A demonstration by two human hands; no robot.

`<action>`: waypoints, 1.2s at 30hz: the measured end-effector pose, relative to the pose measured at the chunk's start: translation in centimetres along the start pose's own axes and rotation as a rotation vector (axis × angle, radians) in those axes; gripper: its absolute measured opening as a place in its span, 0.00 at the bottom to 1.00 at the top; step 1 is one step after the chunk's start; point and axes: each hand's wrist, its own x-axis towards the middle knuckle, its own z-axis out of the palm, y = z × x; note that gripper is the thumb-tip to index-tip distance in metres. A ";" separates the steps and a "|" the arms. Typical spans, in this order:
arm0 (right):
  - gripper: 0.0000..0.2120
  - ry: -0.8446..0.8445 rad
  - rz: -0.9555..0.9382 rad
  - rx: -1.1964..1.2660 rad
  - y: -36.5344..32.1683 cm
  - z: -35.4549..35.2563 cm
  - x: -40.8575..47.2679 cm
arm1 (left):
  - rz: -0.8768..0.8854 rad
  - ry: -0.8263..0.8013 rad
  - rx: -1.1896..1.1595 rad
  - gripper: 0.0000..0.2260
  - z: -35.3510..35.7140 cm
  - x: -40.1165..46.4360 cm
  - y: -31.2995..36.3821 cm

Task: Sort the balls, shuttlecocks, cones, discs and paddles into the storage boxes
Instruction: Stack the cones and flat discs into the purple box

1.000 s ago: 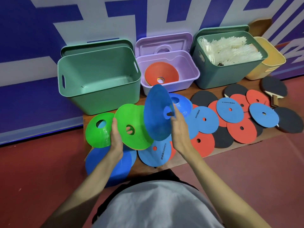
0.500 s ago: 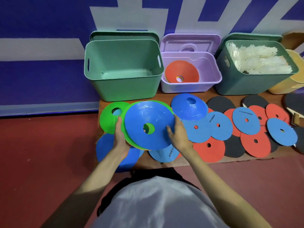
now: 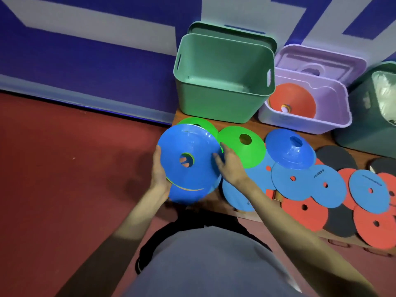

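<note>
My left hand (image 3: 158, 170) grips a stack of cones from below at its left rim; a blue cone (image 3: 192, 151) is on top, with green and orange edges showing under it. Through the cone's hole I see my fingers. My right hand (image 3: 230, 165) touches the stack's right rim with straight fingers. One green cone (image 3: 246, 148) lies just right of that hand and another green cone (image 3: 201, 123) peeks out behind the stack. A blue cone (image 3: 289, 151) sits further right. The purple box (image 3: 334, 123) holds a red cone (image 3: 295, 99).
An empty light green box (image 3: 214, 103) stands behind the cones. At the right edge a dark green box (image 3: 362, 133) holds white shuttlecocks (image 3: 385, 95). Several flat blue discs (image 3: 327, 185), red discs (image 3: 304, 213) and black discs (image 3: 336, 157) overlap on the wooden board. Red floor spreads to the left.
My right hand laid the blue cone onto the green one in my left hand. The stack has since moved left, and one green cone now lies on the board.
</note>
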 end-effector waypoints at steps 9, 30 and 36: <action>0.42 -0.340 -0.269 -0.298 -2.4 2.0 7.9 | 0.201 0.237 0.064 0.18 -5.9 -0.6 1.6; 0.49 -0.055 -0.099 0.018 -5.1 0.8 7.1 | 0.245 0.366 0.034 0.19 -5.8 0.7 2.1; 0.28 0.068 -0.224 0.248 -6.1 -1.0 3.2 | 0.210 0.392 0.038 0.18 -4.9 1.6 2.3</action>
